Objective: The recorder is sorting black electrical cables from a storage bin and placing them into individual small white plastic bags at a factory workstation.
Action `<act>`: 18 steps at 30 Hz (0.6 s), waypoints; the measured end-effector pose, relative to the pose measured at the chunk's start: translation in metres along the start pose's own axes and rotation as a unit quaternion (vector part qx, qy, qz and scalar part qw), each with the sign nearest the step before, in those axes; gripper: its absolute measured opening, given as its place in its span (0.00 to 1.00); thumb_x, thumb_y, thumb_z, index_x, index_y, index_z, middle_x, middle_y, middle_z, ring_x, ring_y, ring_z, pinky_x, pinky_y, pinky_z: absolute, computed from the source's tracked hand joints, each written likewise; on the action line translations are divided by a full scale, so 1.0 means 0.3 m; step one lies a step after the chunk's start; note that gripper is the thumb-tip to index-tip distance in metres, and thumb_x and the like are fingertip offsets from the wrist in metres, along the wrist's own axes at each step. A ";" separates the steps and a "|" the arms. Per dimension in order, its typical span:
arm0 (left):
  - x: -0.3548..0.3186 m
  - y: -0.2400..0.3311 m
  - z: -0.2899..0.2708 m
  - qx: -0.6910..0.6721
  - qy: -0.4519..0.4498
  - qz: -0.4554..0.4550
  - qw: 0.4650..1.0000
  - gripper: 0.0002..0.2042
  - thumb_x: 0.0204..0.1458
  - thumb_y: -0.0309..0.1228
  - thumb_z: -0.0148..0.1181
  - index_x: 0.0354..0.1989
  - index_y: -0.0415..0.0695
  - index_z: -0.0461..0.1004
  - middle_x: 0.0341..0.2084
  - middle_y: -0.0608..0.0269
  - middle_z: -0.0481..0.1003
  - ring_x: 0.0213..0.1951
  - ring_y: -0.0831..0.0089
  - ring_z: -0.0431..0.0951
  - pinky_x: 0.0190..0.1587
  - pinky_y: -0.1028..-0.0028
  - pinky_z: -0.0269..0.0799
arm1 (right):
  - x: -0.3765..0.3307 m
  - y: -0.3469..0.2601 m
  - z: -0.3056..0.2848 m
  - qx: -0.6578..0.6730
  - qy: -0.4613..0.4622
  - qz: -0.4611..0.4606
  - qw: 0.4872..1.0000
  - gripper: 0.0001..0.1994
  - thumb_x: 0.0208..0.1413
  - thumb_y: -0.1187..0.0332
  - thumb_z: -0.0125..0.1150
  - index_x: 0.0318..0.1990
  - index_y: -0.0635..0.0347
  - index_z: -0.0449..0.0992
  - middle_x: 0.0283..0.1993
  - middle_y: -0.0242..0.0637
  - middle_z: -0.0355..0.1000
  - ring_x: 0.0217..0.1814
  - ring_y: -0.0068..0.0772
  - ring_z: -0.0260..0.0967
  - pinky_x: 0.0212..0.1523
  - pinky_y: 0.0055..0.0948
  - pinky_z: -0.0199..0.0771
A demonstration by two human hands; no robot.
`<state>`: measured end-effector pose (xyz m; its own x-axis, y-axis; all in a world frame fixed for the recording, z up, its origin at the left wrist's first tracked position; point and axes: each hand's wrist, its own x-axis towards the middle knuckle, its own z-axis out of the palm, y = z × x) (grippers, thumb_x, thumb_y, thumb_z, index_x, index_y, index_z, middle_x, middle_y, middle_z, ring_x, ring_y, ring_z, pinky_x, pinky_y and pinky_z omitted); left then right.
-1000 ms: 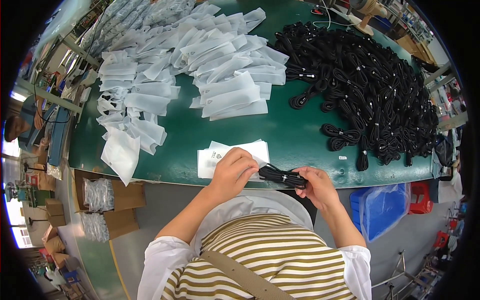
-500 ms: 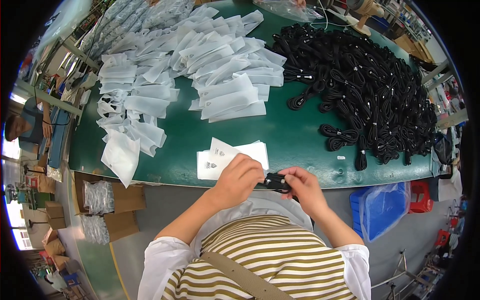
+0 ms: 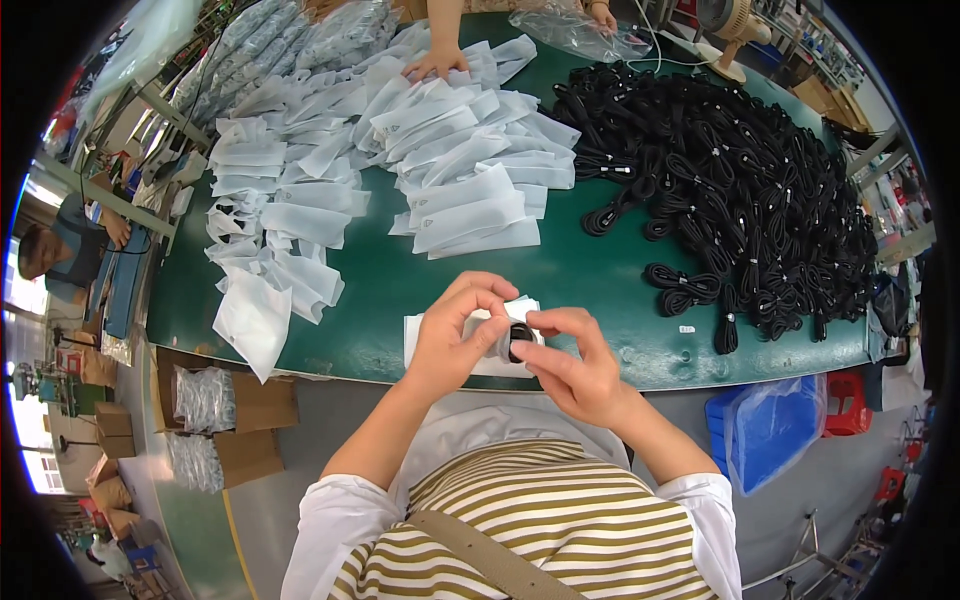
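A bundled black cable (image 3: 519, 343) is held end-on between my two hands above the front edge of the green table. My right hand (image 3: 580, 368) pinches it between thumb and fingers. My left hand (image 3: 458, 338) is closed, thumb and fingertips on a whitish translucent bag (image 3: 495, 350) around the cable's left side; how far the cable sits inside is hidden. Beneath my hands lies a stack of flat white bags (image 3: 412, 332), partly covered by them.
Filled white bags (image 3: 465, 212) are piled across the left and middle of the table (image 3: 600, 275). Many bundled black cables (image 3: 740, 190) are heaped at the right. Another person's hand (image 3: 437, 64) rests on the far bags. A blue bin (image 3: 765, 430) stands below right.
The cable has moved slightly left and turned end-on, up against a bag in my left hand. My right hand shifted left with it. Another person's arm has reached onto the far bags.
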<state>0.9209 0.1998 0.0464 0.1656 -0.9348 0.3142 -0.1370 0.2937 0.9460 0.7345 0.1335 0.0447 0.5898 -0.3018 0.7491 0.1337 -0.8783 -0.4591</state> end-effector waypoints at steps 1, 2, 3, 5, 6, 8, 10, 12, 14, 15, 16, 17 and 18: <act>0.011 0.008 0.003 -0.080 0.000 -0.013 0.997 0.05 0.57 0.28 0.57 0.35 0.40 0.71 0.42 0.57 0.73 0.46 0.64 0.72 0.49 0.67 0.70 | 0.012 -0.003 0.003 0.006 0.020 0.021 1.000 0.18 0.42 0.86 0.61 0.43 0.60 0.78 0.47 0.44 0.68 0.42 0.43 0.69 0.37 0.30 0.73; 0.025 0.017 -0.004 -0.080 -0.001 -0.011 0.997 0.05 0.57 0.28 0.57 0.35 0.40 0.71 0.42 0.57 0.73 0.46 0.64 0.72 0.49 0.67 0.70 | 0.023 -0.004 0.006 0.013 0.040 0.041 0.998 0.18 0.43 0.86 0.61 0.44 0.60 0.78 0.48 0.44 0.68 0.41 0.43 0.69 0.37 0.30 0.73; 0.043 0.026 -0.021 -0.163 0.019 -0.049 0.985 0.06 0.58 0.29 0.56 0.36 0.39 0.71 0.41 0.56 0.74 0.44 0.64 0.73 0.48 0.66 0.70 | 0.030 -0.003 0.005 0.019 0.060 0.062 0.996 0.18 0.43 0.85 0.61 0.44 0.60 0.78 0.48 0.44 0.68 0.41 0.43 0.70 0.37 0.30 0.74; 0.099 0.048 -0.064 -0.324 0.056 -0.125 0.936 0.09 0.61 0.32 0.54 0.38 0.37 0.71 0.40 0.53 0.75 0.39 0.64 0.75 0.46 0.64 0.72 | 0.023 0.036 0.000 -0.007 0.056 0.085 0.995 0.18 0.45 0.85 0.60 0.45 0.60 0.77 0.47 0.45 0.68 0.40 0.42 0.70 0.37 0.31 0.74; 0.135 0.047 -0.090 -0.325 0.053 -0.125 0.936 0.09 0.61 0.32 0.54 0.38 0.37 0.71 0.40 0.53 0.75 0.39 0.64 0.75 0.46 0.64 0.72 | 0.014 0.070 -0.005 -0.031 0.053 0.111 0.992 0.17 0.47 0.84 0.60 0.46 0.60 0.77 0.46 0.45 0.69 0.39 0.41 0.70 0.36 0.31 0.74; 0.218 0.046 -0.151 -0.288 0.129 -0.057 0.947 0.11 0.61 0.33 0.53 0.40 0.35 0.70 0.38 0.50 0.76 0.34 0.62 0.78 0.44 0.64 0.73 | 0.022 0.138 -0.024 -0.106 0.045 0.189 0.975 0.15 0.51 0.81 0.59 0.47 0.59 0.76 0.42 0.46 0.69 0.36 0.40 0.71 0.35 0.32 0.74; 0.320 0.027 -0.190 -0.194 0.158 -0.020 0.968 0.11 0.61 0.32 0.53 0.41 0.35 0.70 0.37 0.51 0.76 0.35 0.63 0.78 0.44 0.65 0.73 | 0.055 0.236 -0.052 -0.220 0.031 0.266 0.938 0.14 0.54 0.74 0.60 0.49 0.56 0.76 0.37 0.46 0.69 0.33 0.41 0.72 0.33 0.35 0.74; 0.423 -0.020 -0.199 -0.105 0.176 0.015 0.979 0.11 0.60 0.32 0.53 0.41 0.36 0.70 0.36 0.51 0.76 0.36 0.64 0.78 0.44 0.66 0.72 | 0.051 0.363 -0.080 -0.288 0.024 0.291 0.912 0.14 0.55 0.71 0.61 0.50 0.54 0.76 0.35 0.45 0.69 0.32 0.43 0.72 0.31 0.36 0.73; 0.483 -0.086 -0.178 0.232 0.193 0.042 0.952 0.10 0.57 0.31 0.56 0.42 0.37 0.70 0.34 0.54 0.76 0.35 0.62 0.77 0.42 0.67 0.72 | 0.019 0.464 -0.086 -0.371 -0.026 0.318 0.872 0.12 0.56 0.67 0.61 0.47 0.54 0.73 0.34 0.45 0.69 0.30 0.48 0.72 0.29 0.40 0.72; 0.473 -0.098 -0.148 0.232 0.192 0.039 0.953 0.10 0.57 0.31 0.56 0.42 0.37 0.70 0.34 0.54 0.76 0.35 0.62 0.77 0.42 0.67 0.72 | 0.009 0.472 -0.095 -0.370 -0.028 0.320 0.872 0.12 0.56 0.67 0.61 0.47 0.54 0.73 0.34 0.45 0.69 0.30 0.48 0.72 0.29 0.40 0.72; 0.446 -0.111 -0.115 0.291 0.182 0.123 0.931 0.09 0.55 0.30 0.58 0.41 0.39 0.72 0.34 0.57 0.75 0.34 0.66 0.76 0.42 0.70 0.71 | 0.000 0.476 -0.103 -0.378 -0.043 0.327 0.865 0.11 0.56 0.67 0.60 0.46 0.55 0.72 0.34 0.45 0.69 0.29 0.48 0.71 0.29 0.40 0.72; 0.412 -0.119 -0.089 0.347 0.168 0.207 0.899 0.07 0.54 0.29 0.59 0.39 0.42 0.74 0.33 0.61 0.74 0.33 0.71 0.74 0.41 0.73 0.69 | -0.009 0.482 -0.110 -0.387 -0.057 0.334 0.858 0.10 0.57 0.67 0.60 0.45 0.57 0.70 0.33 0.45 0.69 0.28 0.48 0.71 0.29 0.40 0.71; 0.351 -0.124 -0.066 0.334 0.101 0.173 0.921 0.07 0.52 0.27 0.60 0.39 0.41 0.74 0.34 0.59 0.74 0.34 0.69 0.74 0.41 0.72 0.69 | -0.027 0.484 -0.114 -0.395 -0.072 0.346 0.848 0.10 0.57 0.68 0.59 0.44 0.58 0.69 0.33 0.45 0.69 0.27 0.48 0.71 0.28 0.40 0.71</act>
<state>0.9627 0.0943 0.0457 0.1684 -0.7326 0.6595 -0.7752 0.3147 0.5477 0.7218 -0.0042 -0.0118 0.4088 -0.8477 0.3381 -0.8255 -0.5014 -0.2592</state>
